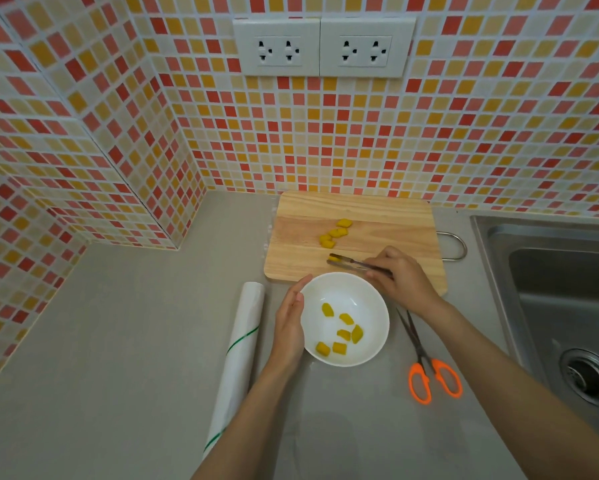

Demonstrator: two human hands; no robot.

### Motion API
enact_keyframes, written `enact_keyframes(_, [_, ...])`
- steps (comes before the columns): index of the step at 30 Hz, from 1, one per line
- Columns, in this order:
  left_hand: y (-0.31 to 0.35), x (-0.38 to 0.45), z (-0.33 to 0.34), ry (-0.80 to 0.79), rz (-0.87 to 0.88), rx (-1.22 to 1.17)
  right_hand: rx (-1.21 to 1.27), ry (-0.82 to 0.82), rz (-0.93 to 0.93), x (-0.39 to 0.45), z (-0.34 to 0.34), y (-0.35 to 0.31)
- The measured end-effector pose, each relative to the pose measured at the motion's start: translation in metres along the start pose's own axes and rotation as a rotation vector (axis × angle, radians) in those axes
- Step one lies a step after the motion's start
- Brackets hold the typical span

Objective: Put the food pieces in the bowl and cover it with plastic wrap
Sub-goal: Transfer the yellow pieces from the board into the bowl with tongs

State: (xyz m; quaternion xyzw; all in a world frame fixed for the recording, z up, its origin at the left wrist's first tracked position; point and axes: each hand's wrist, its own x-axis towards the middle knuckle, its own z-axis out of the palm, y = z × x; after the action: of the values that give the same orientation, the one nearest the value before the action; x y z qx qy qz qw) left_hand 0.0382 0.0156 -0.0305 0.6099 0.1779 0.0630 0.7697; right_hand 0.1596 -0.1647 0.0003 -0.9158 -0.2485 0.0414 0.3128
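A white bowl (367,299) sits on the grey counter and holds several yellow food pieces (343,334). My left hand (289,317) cups the bowl's left rim. My right hand (396,275) grips metal tongs (346,263) that pinch a yellow piece over the front of the wooden cutting board (388,209). Three more yellow pieces (336,232) lie on the board. A roll of plastic wrap (237,362) lies left of the bowl.
Orange-handled scissors (429,368) lie right of the bowl. A steel sink (561,289) is at the right. A metal handle (455,245) sticks out beside the board. The tiled wall carries power sockets (324,48).
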Motion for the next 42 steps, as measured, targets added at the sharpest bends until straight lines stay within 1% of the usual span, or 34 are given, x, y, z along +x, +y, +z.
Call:
enact_keyframes(2, [-0.001,0.001,0.0,0.01,0.001,0.001,0.049,0.029,-0.037,-0.01,-0.008,-0.007])
enact_keyframes(4, [-0.002,0.002,0.0,0.017,-0.002,-0.004,0.079,0.018,-0.08,-0.025,-0.016,-0.016])
enact_keyframes(6, [-0.002,0.003,0.0,0.019,-0.008,-0.004,0.031,-0.047,-0.123,-0.039,-0.021,-0.022])
enact_keyframes(8, [-0.002,0.004,-0.001,0.024,-0.021,-0.001,-0.07,-0.131,-0.148,-0.05,-0.025,-0.025])
enact_keyframes(10, [-0.003,0.004,-0.001,0.022,-0.028,0.004,-0.091,-0.162,-0.14,-0.053,-0.029,-0.024])
enact_keyframes(11, [-0.002,0.004,-0.001,0.02,-0.027,0.005,-0.066,-0.143,-0.126,-0.051,-0.031,-0.022])
enact_keyframes(13, [-0.001,0.003,0.0,0.02,-0.029,-0.004,-0.02,-0.048,-0.075,-0.041,-0.033,-0.017])
enact_keyframes(16, [0.0,0.001,0.0,0.017,-0.03,-0.012,-0.038,0.098,0.052,-0.015,-0.026,-0.006])
enact_keyframes(18, [0.0,0.0,0.001,0.009,-0.032,-0.012,-0.05,0.096,0.135,0.001,-0.017,-0.001])
enact_keyframes(20, [0.0,-0.002,0.002,0.014,-0.039,-0.024,-0.065,0.063,0.153,0.016,-0.005,-0.001])
enact_keyframes(26, [0.002,-0.001,0.002,0.022,-0.049,-0.042,-0.072,-0.011,0.098,0.048,0.022,-0.014])
enact_keyframes(31, [-0.001,0.002,0.003,0.047,-0.053,-0.039,-0.059,0.025,0.079,0.048,0.026,-0.012])
enact_keyframes(38, [-0.002,0.004,0.002,0.052,-0.062,-0.03,0.063,0.108,-0.014,0.002,-0.001,-0.028])
enact_keyframes(40, [-0.003,0.005,0.002,0.059,-0.066,-0.026,0.068,0.098,-0.062,-0.019,-0.009,-0.033])
enact_keyframes(42, [-0.003,0.006,0.002,0.063,-0.071,-0.017,0.033,0.045,-0.089,-0.038,-0.014,-0.035])
